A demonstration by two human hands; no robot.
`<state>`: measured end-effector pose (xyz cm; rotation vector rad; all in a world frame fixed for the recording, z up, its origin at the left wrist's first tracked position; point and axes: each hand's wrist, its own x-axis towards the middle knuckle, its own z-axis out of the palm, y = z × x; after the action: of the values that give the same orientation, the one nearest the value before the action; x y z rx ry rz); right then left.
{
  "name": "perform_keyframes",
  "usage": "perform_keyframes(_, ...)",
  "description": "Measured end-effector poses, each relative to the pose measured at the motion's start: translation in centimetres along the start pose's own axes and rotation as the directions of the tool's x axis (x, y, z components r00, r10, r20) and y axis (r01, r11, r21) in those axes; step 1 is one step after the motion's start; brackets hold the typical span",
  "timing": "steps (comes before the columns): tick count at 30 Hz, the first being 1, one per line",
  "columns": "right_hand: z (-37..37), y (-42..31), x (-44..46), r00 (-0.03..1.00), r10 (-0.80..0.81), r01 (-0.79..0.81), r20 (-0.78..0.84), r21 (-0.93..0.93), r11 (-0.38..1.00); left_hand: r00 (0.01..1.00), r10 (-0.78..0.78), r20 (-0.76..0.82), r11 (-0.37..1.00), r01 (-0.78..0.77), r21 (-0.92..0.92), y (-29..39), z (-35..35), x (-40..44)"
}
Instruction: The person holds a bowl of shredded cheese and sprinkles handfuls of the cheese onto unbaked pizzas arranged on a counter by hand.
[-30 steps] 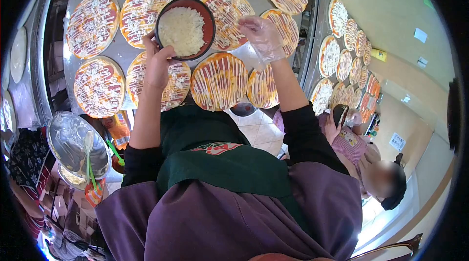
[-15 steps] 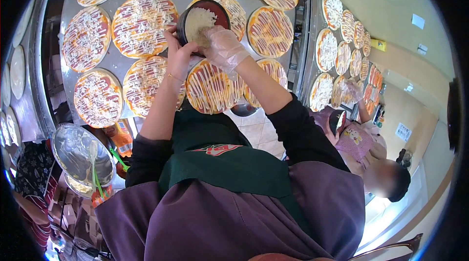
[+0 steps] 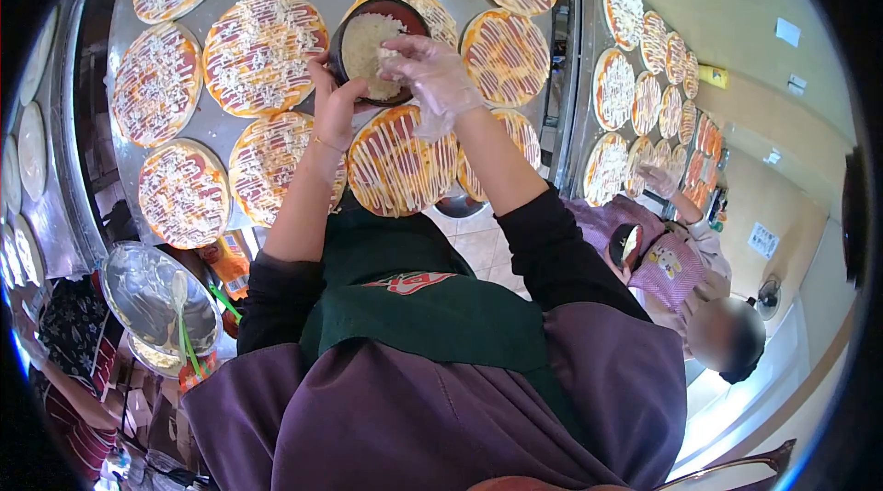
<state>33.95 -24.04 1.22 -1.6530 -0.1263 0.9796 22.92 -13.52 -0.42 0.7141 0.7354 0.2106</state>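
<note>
My left hand (image 3: 335, 107) grips the near-left rim of a dark round bowl (image 3: 410, 18) with a reddish inside. White grated cheese (image 3: 366, 39) fills much of the bowl. Over its right side is my right hand (image 3: 430, 75), in a clear plastic glove, its fingers pinched together with some cheese at the tips. Under and around the bowl lie flat pizzas striped with sauce. The pizza (image 3: 402, 165) nearest me bears pale stripes, while the one on the left (image 3: 265, 51) is strewn with cheese.
The pizzas rest on a metal table (image 3: 213, 128). At lower left stands a large metal bowl (image 3: 124, 275) with a green-handled spatula, beside an orange packet (image 3: 226, 263). On the right, a co-worker (image 3: 676, 256) holds a bowl by another pizza-covered table. Another person (image 3: 69, 335) is at far left.
My right hand has lifted slightly out of the cheese toward the bowl's right side, its fingers now pinched. My left hand still holds the bowl. The co-worker's gloved hand has shifted lower over the pizzas.
</note>
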Motion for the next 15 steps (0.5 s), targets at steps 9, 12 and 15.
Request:
perform_keyframes(9, -6.5, -1.5, 0.3, 0.989, 0.145, -0.119, -0.008, 0.530, 0.840, 0.991, 0.057, -0.125, 0.998, -0.058, -0.004, 0.7, -2.7, 1.2)
perform_keyframes(12, -7.7, 0.0, 1.4, 0.975, 0.109, -0.045, -0.192, 0.310, 0.950, 0.987, 0.088, -0.136, 0.995, -0.092, -0.022, 1.6, -3.3, 0.8)
perform_keyframes(15, -8.9, 2.3, 3.0, 0.959, -0.045, 0.003, -0.281, -0.147, 0.989, 0.984, 0.119, -0.134, 0.990, -0.128, -0.059, 2.2, -3.7, 0.2)
